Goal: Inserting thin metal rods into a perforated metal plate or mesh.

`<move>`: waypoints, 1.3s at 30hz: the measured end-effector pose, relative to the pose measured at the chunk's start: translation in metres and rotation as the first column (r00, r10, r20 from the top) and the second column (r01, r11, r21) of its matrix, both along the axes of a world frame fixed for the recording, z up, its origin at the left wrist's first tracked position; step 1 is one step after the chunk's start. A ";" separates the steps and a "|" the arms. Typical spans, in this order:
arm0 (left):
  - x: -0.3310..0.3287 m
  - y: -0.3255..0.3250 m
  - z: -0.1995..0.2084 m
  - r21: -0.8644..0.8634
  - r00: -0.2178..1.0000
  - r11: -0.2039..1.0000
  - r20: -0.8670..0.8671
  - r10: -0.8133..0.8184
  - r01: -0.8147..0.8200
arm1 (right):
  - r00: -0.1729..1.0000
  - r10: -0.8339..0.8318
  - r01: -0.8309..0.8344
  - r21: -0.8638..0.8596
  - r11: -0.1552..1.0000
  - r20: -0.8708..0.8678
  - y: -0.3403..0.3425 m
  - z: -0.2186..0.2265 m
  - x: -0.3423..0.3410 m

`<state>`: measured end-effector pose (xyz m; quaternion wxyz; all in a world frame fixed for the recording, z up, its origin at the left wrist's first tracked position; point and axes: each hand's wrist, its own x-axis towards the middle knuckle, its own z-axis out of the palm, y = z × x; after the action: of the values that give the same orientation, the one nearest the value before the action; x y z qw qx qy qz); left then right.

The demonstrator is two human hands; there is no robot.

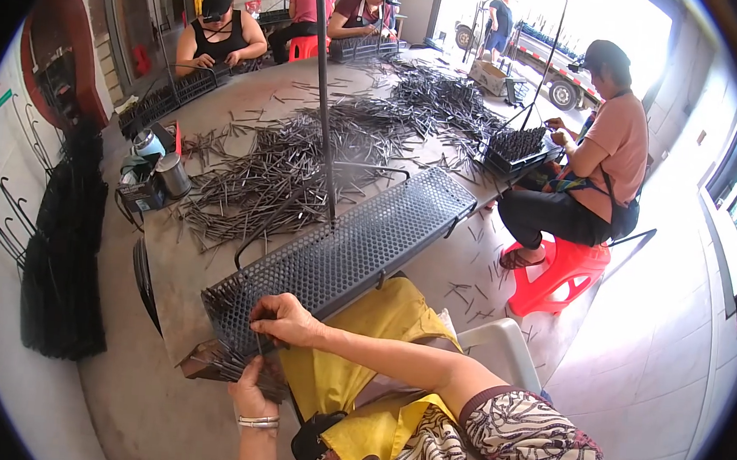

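Note:
A long dark perforated tray [369,228] with a wire handle slopes across the table edge in front of me. Short dark rods [231,296] stand in the holes at its left end; the other holes I can see look unfilled. My right hand [287,320] is over that end, its fingertips pinched on a thin dark rod. Below it my left hand [248,390], with bracelets at the wrist, is closed round a bundle of similar rods [224,361] beside the table's near corner. Fingers partly hide the bundle.
Loose rods lie in a large pile [279,168] behind the tray. An upright metal pole [326,99] rises before it. Metal cups [172,174] stand at the left. Co-workers [609,144] sit round the table with trays; a red stool [558,273] is at the right.

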<state>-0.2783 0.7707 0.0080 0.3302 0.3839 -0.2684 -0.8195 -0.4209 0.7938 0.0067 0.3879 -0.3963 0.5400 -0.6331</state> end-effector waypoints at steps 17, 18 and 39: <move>0.008 0.000 -0.017 0.002 0.998 0.999 0.043 -0.044 0.044 | 0.926 -0.292 0.302 -0.002 0.953 0.239 0.003 0.019 -0.023; 0.008 0.002 -0.015 0.007 0.998 0.999 0.044 -0.044 0.044 | 0.939 -0.288 0.289 0.022 0.957 0.187 0.003 0.021 -0.023; 0.001 0.019 -0.003 -0.004 0.998 0.998 0.005 -0.056 0.056 | 0.927 -0.326 0.293 -0.186 0.938 -0.182 -0.023 0.047 -0.021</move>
<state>-0.2777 0.7900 0.0054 0.3075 0.3774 -0.2816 -0.8268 -0.4418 0.7704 0.0537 0.1912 -0.3996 0.5828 -0.6812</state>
